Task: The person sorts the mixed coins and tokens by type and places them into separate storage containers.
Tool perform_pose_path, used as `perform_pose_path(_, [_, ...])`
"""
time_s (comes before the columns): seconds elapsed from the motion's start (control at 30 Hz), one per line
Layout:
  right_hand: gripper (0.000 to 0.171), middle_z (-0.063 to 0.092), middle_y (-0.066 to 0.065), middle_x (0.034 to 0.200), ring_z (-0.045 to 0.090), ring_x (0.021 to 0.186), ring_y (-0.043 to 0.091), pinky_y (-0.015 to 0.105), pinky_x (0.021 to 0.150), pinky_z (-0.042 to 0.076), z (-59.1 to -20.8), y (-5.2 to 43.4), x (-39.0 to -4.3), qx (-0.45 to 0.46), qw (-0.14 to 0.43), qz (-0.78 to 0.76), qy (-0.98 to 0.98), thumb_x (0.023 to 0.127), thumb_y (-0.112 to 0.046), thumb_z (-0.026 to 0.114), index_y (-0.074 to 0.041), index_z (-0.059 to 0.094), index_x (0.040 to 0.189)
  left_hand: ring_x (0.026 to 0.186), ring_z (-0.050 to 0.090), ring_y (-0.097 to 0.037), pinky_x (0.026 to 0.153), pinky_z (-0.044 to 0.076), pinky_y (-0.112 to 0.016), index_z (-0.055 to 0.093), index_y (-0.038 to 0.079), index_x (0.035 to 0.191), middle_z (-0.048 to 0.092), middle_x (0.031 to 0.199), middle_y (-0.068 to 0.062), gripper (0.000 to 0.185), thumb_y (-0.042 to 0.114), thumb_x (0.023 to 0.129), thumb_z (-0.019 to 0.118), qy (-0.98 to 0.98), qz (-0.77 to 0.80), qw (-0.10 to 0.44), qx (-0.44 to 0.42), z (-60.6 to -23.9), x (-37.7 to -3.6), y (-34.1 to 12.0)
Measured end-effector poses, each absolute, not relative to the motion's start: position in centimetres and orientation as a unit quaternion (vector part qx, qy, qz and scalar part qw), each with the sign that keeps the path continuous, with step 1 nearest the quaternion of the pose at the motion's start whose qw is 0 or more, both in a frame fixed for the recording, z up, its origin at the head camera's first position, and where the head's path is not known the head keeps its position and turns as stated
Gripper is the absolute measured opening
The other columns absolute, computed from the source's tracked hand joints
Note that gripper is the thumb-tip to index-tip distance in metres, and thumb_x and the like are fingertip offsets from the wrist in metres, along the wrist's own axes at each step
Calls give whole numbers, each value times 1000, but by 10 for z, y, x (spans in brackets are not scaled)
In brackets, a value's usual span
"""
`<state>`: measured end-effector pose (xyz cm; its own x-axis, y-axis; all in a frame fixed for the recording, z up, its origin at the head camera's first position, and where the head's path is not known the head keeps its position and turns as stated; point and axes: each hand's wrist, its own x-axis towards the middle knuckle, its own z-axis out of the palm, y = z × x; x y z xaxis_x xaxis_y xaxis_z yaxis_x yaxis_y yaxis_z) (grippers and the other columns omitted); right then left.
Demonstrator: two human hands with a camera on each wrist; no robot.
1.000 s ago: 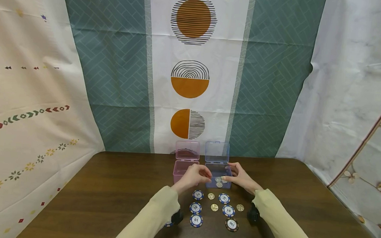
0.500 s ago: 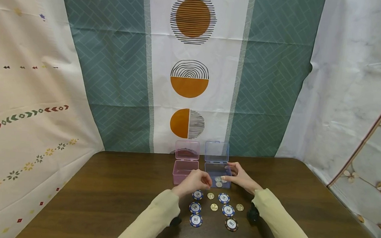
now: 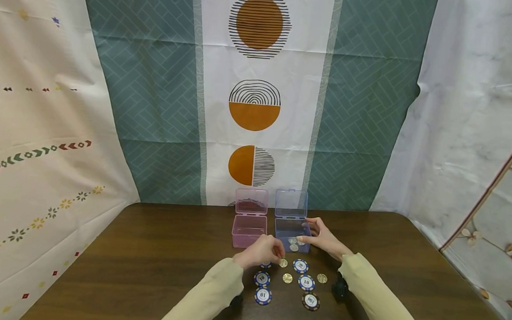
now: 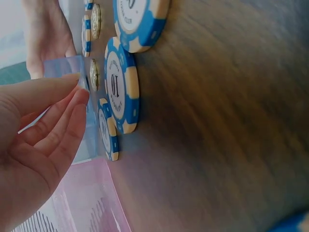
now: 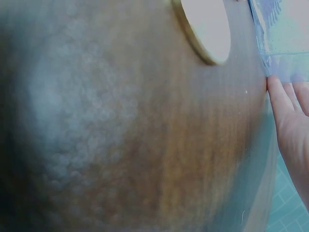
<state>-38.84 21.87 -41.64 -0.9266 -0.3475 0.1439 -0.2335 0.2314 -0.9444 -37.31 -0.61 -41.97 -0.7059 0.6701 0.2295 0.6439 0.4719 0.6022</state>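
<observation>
A clear blue box (image 3: 293, 229) with its lid up holds a few silver coins (image 3: 293, 244). My right hand (image 3: 320, 238) grips the box's right side, thumb at the front corner; the fingers (image 5: 289, 121) lie against the blue box (image 5: 285, 43). My left hand (image 3: 264, 250) hovers with relaxed fingers over a blue poker chip (image 3: 265, 265), holding nothing. In the left wrist view the fingertips (image 4: 77, 94) are just above that chip (image 4: 108, 130), beside another chip marked 10 (image 4: 120, 87). A gold coin (image 3: 283, 263) lies right of the left hand.
A pink box (image 3: 249, 230) with its lid up stands left of the blue one. Several blue chips (image 3: 306, 282), a dark chip (image 3: 311, 301) and gold coins (image 3: 287, 278) lie on the brown table (image 3: 153, 251). Patterned cloth hangs behind the table.
My left hand has drawn back from between the boxes toward me and lowered over the nearest blue chip. The right hand stays on the blue box.
</observation>
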Motion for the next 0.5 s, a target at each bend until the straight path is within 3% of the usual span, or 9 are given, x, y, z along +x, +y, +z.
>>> perform_pose_path(0.5, [67,25,31,134,21,125,44,52,97,23,-417,219,-390,-182,49,-590,785,82,-7,66,9,22,130,57,51,0,53,43,-13,67,2,80,59,65,5,13,0,70,76,873,289,19,392,-426,-377,1])
